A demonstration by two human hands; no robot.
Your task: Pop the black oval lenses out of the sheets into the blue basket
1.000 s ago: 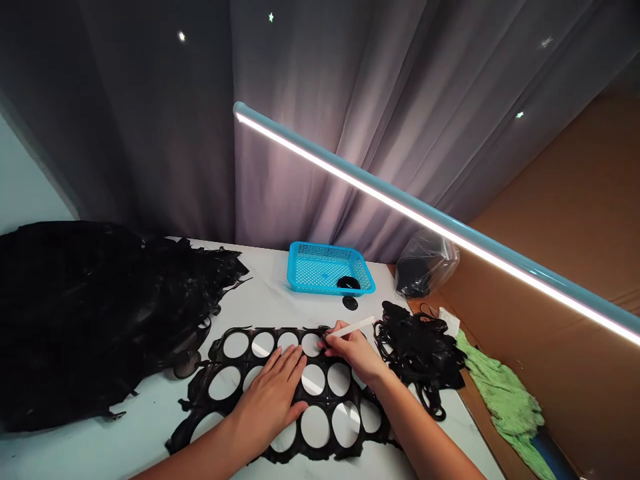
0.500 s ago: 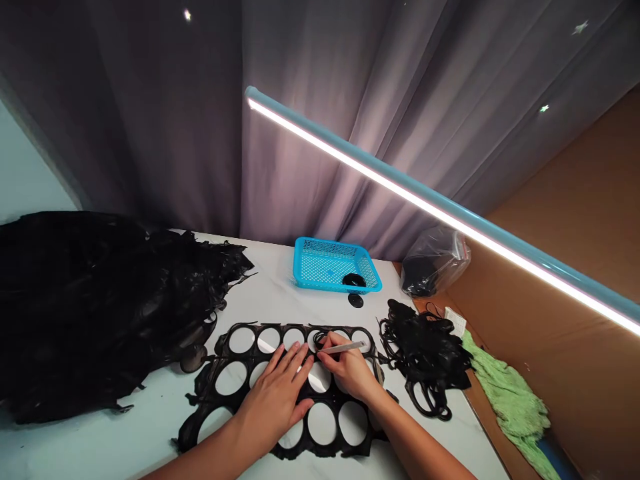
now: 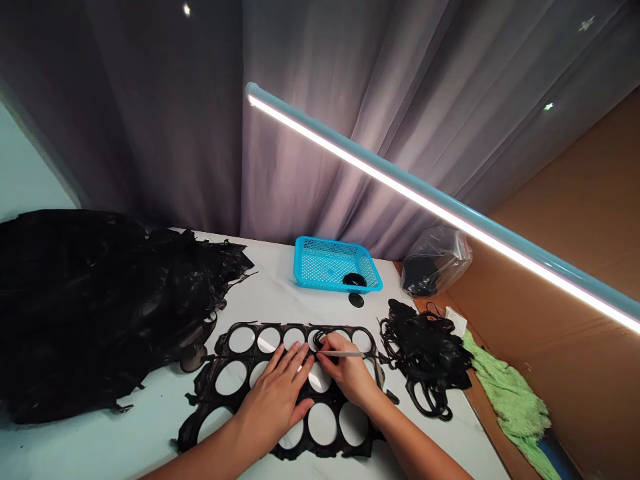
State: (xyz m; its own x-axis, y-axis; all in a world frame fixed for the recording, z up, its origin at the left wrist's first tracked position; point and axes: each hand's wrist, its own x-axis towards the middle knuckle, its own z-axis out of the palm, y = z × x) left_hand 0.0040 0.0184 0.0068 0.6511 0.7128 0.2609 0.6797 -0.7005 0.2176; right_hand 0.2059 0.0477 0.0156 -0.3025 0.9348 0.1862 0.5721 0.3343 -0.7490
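A black sheet (image 3: 327,451) with rows of round holes lies flat on the white table. My left hand (image 3: 280,390) rests on its middle with fingers stretched out, pressing on the rubbery-looking material. Close by on the right, my right hand (image 3: 347,370) pinches a slim silvery tool (image 3: 345,354), its tip hidden by the fingers. The tool's exact kind is unclear. At those fingers, thin black loops (image 3: 319,339) show over a hole in the top row.
Behind the sheet stands a blue basket (image 3: 299,267) holding black discs, with one black disc (image 3: 356,301) before it. A black heap (image 3: 100,307) fills the left; black scraps (image 3: 425,347), a green cloth (image 3: 510,393) and a clear bag (image 3: 440,257) lie right. A lit tube lamp (image 3: 400,183) crosses above.
The tool in my right hand has tipped lower, from a slant to nearly level. My right hand has turned slightly; my left hand and the sheet have stayed put.
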